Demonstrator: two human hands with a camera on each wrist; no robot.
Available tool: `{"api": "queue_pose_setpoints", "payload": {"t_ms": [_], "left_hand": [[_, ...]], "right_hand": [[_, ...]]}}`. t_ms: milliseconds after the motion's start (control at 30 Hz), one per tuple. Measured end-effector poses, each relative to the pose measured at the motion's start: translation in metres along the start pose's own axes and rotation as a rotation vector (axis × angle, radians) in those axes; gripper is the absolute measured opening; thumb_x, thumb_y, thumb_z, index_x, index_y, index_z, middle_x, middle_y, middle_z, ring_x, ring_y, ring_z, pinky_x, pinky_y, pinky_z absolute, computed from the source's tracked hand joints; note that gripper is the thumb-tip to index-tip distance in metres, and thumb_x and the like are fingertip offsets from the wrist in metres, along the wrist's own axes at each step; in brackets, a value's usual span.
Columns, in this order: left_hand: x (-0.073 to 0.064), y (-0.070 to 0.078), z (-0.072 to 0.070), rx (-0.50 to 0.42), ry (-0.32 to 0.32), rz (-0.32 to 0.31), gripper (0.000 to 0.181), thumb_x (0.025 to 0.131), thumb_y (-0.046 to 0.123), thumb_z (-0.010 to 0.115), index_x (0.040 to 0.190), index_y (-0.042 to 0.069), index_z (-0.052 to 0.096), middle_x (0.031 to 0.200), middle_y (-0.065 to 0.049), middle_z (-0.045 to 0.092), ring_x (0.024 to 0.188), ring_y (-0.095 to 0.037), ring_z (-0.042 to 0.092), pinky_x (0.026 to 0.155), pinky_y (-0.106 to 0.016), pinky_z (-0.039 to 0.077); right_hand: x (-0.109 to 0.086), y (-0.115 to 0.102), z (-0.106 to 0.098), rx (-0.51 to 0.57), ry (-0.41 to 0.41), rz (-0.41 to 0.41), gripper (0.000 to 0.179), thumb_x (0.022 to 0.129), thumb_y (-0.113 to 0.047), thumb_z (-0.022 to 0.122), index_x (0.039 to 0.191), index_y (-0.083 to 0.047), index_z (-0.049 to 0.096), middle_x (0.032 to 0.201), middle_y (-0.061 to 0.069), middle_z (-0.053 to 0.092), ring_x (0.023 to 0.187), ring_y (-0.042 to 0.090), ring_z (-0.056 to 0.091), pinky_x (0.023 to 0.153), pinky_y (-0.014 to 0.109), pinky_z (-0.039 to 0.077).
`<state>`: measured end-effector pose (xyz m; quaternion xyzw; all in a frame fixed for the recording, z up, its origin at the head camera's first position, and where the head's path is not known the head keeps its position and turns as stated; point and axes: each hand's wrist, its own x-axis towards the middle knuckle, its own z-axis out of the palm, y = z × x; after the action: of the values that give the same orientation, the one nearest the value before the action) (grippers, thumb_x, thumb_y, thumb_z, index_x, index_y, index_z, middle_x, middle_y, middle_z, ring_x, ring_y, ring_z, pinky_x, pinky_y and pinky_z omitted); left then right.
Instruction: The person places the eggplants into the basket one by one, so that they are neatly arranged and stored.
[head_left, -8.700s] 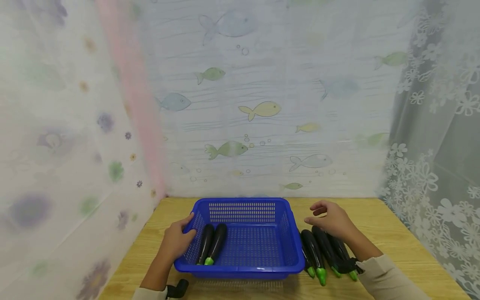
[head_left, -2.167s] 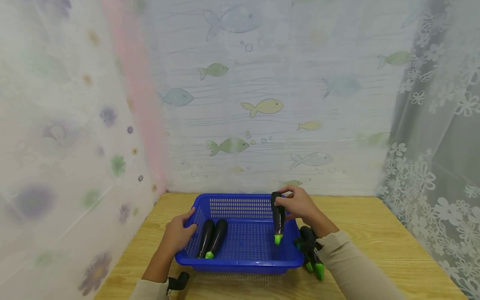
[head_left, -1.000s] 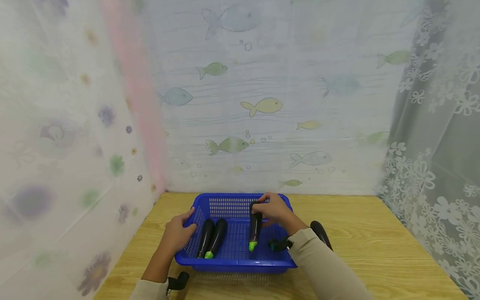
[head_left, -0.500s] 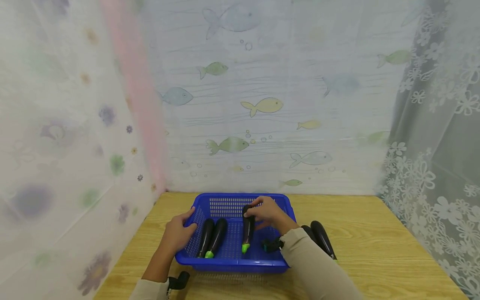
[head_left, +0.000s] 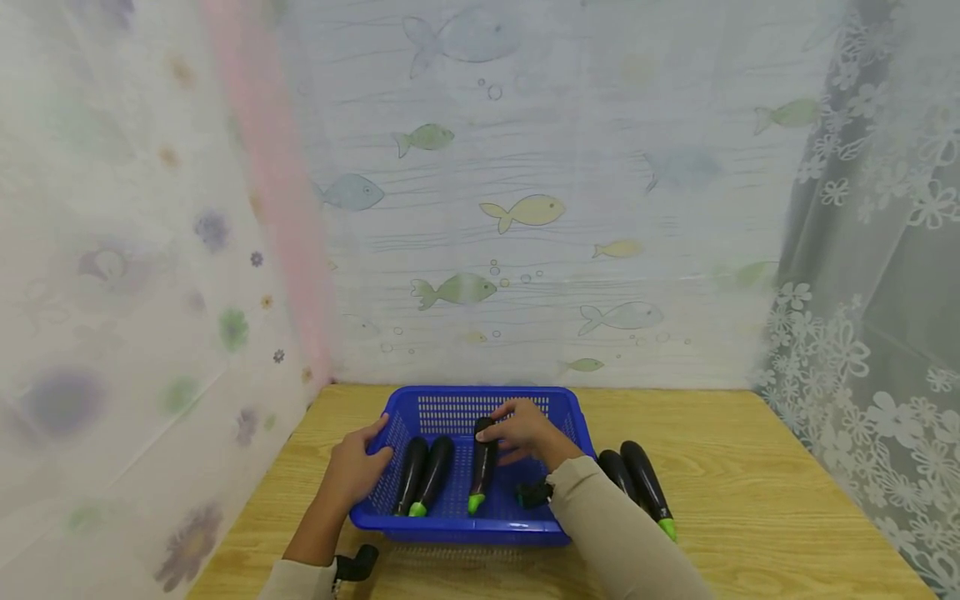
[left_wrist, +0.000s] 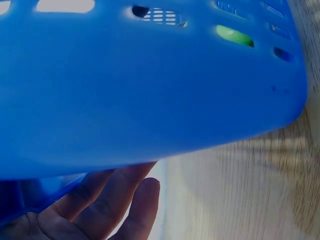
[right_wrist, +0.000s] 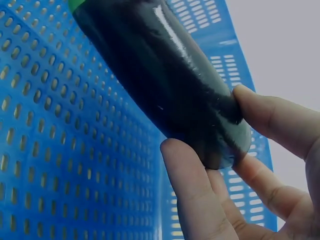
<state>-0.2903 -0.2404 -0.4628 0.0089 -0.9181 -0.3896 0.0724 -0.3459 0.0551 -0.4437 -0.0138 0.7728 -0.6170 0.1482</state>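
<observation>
My right hand [head_left: 525,429] pinches a dark eggplant [head_left: 483,471] by its thick end, inside the blue plastic basket [head_left: 487,526]. Its green stem end points toward me, low over the basket floor. In the right wrist view, thumb and fingers sit around the blunt end of the eggplant [right_wrist: 160,75]. My left hand [head_left: 352,471] grips the basket's left rim, thumb on the inner side; in the left wrist view, fingers [left_wrist: 102,205] show beyond the blue rim. Two more eggplants [head_left: 437,477] lie side by side at the basket's left.
On the wooden table [head_left: 735,492], two eggplants [head_left: 648,483] lie just right of the basket, partly behind my right sleeve [head_left: 618,529]. A fish-patterned curtain [head_left: 525,333] hangs behind the table, with a floral curtain [head_left: 135,333] on the left.
My right hand, empty over the table eggplants at first, has carried one over the basket's right rim, then leftward and lower toward the two inside. My left hand stays on the rim.
</observation>
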Motion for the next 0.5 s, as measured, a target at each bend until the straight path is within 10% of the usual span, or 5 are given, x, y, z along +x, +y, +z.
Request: {"api": "queue_pose_setpoints", "payload": {"t_ms": [500], "left_hand": [[-0.004,0.006,-0.002,0.005,0.011,0.012,0.062,0.096,0.019,0.062,0.156,0.014,0.047,0.148,-0.028,0.055,0.095,-0.029,0.067,0.069,-0.041,0.057]], "right_hand": [[0.0,0.001,0.014,-0.062,0.006,0.024,0.049,0.077,-0.007,0.089,0.119,0.003,0.064,0.116,0.023,0.067,0.091,0.037,0.073,0.075,0.051,0.062]]}}
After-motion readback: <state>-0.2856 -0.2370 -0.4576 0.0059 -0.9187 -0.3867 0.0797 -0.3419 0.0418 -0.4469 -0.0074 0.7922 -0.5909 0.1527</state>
